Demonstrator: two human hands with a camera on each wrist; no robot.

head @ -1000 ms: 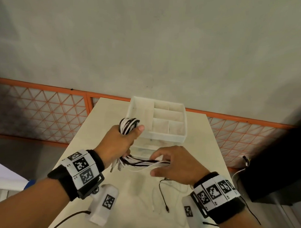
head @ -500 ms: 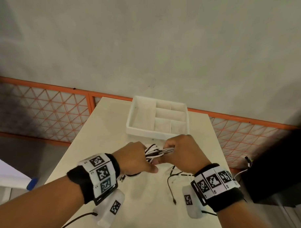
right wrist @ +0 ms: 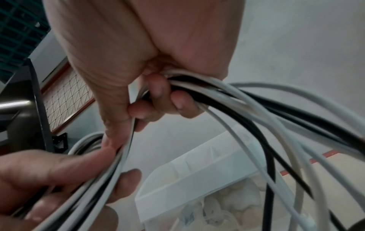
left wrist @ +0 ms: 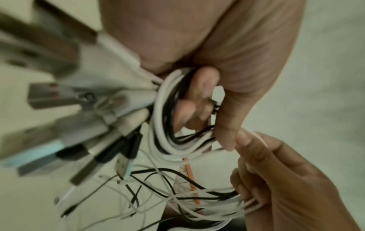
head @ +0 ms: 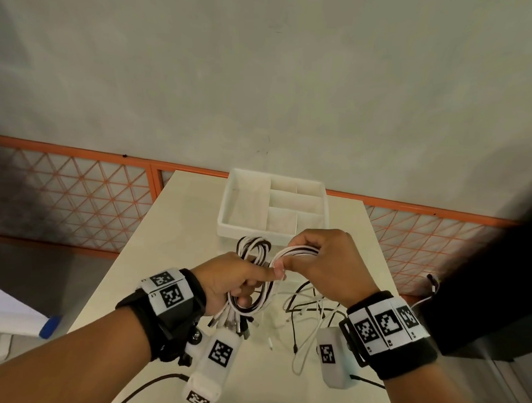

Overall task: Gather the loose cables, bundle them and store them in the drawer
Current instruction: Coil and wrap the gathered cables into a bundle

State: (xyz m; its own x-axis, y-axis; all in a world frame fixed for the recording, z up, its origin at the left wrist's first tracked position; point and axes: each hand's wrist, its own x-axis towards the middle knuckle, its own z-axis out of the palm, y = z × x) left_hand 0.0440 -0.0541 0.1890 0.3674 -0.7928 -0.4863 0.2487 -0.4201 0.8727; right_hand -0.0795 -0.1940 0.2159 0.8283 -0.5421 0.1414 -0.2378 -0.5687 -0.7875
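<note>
A bundle of black and white cables (head: 254,255) is looped between both hands above the pale table (head: 173,228). My left hand (head: 241,279) grips the coiled part, and several USB plugs (head: 230,322) hang below it; its fingers (left wrist: 197,93) curl round the loops (left wrist: 164,125). My right hand (head: 323,260) grips the free strands (head: 299,251) and holds them beside the left thumb. In the right wrist view the cables (right wrist: 227,96) fan out from its fist. The white divided drawer tray (head: 227,227) stands just behind the hands.
Loose cable tails (head: 303,308) trail on the table under the right wrist. An orange lattice railing (head: 77,200) runs behind the table. A dark object (head: 482,284) stands at the right edge, and a blue item (head: 50,326) lies low at the left.
The left hand came down from in front of the tray towards me. The right hand rose to meet it, and the strands now arch in a loop between the two hands.
</note>
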